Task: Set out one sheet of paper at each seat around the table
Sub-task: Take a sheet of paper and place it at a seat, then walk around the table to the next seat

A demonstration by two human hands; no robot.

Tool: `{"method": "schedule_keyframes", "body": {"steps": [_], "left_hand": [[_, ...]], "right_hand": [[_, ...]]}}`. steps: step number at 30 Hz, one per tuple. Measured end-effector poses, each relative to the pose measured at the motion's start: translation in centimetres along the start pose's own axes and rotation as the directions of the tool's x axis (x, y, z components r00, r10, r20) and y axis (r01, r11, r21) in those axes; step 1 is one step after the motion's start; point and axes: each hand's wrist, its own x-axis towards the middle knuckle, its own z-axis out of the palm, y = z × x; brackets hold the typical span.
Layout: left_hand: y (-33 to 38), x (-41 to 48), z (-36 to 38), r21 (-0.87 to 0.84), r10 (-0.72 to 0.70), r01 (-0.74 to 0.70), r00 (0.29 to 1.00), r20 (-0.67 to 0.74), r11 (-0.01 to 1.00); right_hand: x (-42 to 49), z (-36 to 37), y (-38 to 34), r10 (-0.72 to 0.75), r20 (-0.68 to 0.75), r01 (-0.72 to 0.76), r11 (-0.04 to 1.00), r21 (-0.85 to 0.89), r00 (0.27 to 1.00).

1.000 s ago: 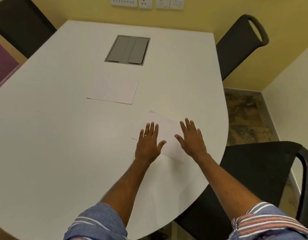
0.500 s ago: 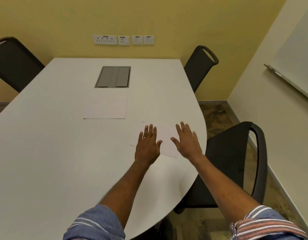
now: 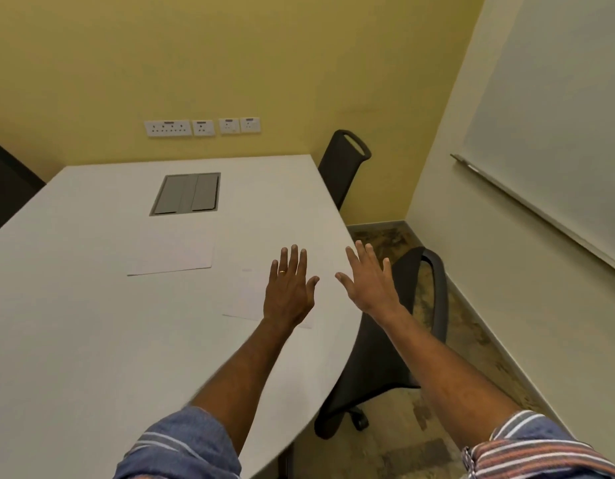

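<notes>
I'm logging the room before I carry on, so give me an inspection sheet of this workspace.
Surface: white table, grey hatch set into it.
Job's things: near sheet by the near chair; second sheet mid-table.
Clutter: nothing seen.
Hands: left hand open over the near sheet; right hand open, past the table edge.
Cables: nothing seen.
Surroundings: far chair, wall sockets, whiteboard.

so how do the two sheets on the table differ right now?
The far sheet lies fully exposed near the table's middle, below the grey hatch; the near sheet sits by the curved edge in front of the near chair, partly hidden by the left hand. The far one lies squarer to the hatch; the near one is skewed. Both white, flat.
</notes>
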Motion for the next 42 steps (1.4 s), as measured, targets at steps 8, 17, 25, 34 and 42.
{"method": "schedule_keyframes", "body": {"steps": [8, 17, 25, 34, 42], "left_hand": [[11.4, -0.3, -1.8, -0.04, 0.131, -0.133, 0.99, -0.06, 0.99], [22.6, -0.1, -2.3, -0.109, 0.291, -0.299, 0.953, -0.087, 0.948], [29.1, 3.2, -1.9, -0.141, 0.417, -0.428, 0.903, -0.1, 0.893], [33.6, 8.7, -1.4, -0.141, 0.51, -0.524, 0.851, -0.126, 0.84], [38.7, 11.4, 0.8, -0.136, 0.552, -0.559, 0.829, -0.087, 0.818]], "right_hand": [[-4.7, -5.3, 9.5, 0.113, -0.054, -0.113, 0.994, 0.011, 0.992], [-9.9, -9.0, 19.7, 0.266, -0.094, -0.261, 0.963, 0.063, 0.959], [-11.1, -10.7, 26.6, 0.385, -0.121, -0.378, 0.923, 0.075, 0.915], [-9.3, -12.0, 31.6, 0.45, -0.191, -0.444, 0.893, 0.077, 0.872], [-8.1, -12.1, 37.2, 0.471, -0.2, -0.471, 0.881, 0.053, 0.859]]}}
